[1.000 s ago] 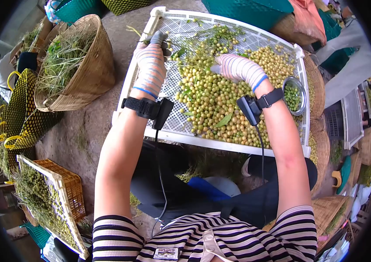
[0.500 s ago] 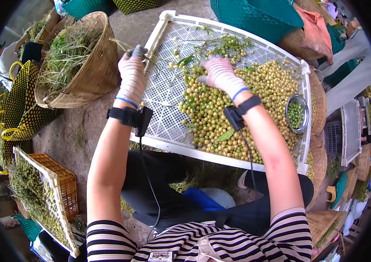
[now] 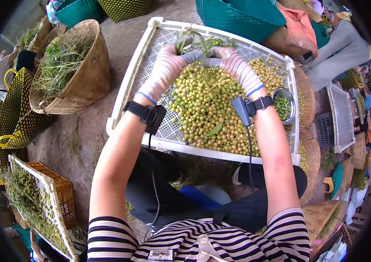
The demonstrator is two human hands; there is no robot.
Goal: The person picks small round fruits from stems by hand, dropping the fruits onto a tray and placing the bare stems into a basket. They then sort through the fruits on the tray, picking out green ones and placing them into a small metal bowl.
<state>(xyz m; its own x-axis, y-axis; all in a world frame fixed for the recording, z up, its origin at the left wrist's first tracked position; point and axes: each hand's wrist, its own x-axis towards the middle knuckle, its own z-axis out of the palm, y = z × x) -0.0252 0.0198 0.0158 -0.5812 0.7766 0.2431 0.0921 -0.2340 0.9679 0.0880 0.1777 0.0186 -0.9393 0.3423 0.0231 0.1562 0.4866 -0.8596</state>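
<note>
A white mesh tray (image 3: 135,59) lies in front of me, with a heap of small round yellow-green fruits (image 3: 211,109) over its middle and right. My left hand (image 3: 166,69), in a striped glove with grey fingertips, is closed around thin green stems (image 3: 181,45) above the tray's far part. Close beside it, my right hand (image 3: 234,65), gloved alike, has thumb and fingers drawn together at the stems' near end; what is between them is hidden. A leafy sprig with fruits (image 3: 215,42) lies just beyond both hands. A metal bowl (image 3: 284,105) of greener fruits sits at the tray's right side.
A wicker basket (image 3: 82,72) full of cut stems stands at left, near a black-and-yellow woven bag (image 3: 15,111). Another fruit-laden tray (image 3: 50,185) leans at lower left. Teal baskets (image 3: 242,19) are at the back. A person in grey trousers (image 3: 338,52) is at right.
My left hand has moved right from the tray's left edge, over the tray, to meet my right hand. The right hand has shifted slightly and its fingers have drawn together. The camera view has shifted a little.
</note>
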